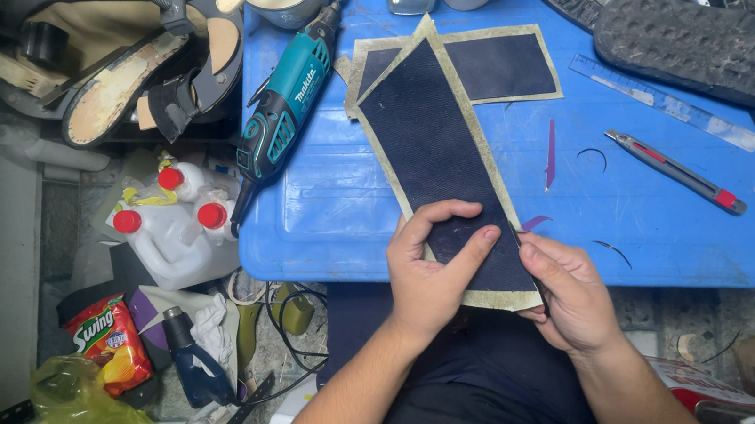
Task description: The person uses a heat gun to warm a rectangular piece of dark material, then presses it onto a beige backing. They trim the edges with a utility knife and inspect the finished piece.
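My left hand point(436, 267) presses flat on the near end of a long dark navy material strip with a pale glued border point(435, 153). It lies tilted across the edge of the blue table point(340, 216). My right hand point(571, 289) pinches the strip's near right edge, thumb on top; a thin dark tool may be in that hand, but I cannot be sure. A second navy piece with the same pale border point(498, 66) lies flat behind, partly under the first.
A teal rotary tool point(289, 99), a clear ruler point(663, 102), a grey and red utility knife point(676, 170), purple offcuts point(549, 154) and black rubber soles point(710, 51) lie on the table. White jugs with red caps point(167, 231), a snack bag point(113, 342) and clutter sit on the floor at left.
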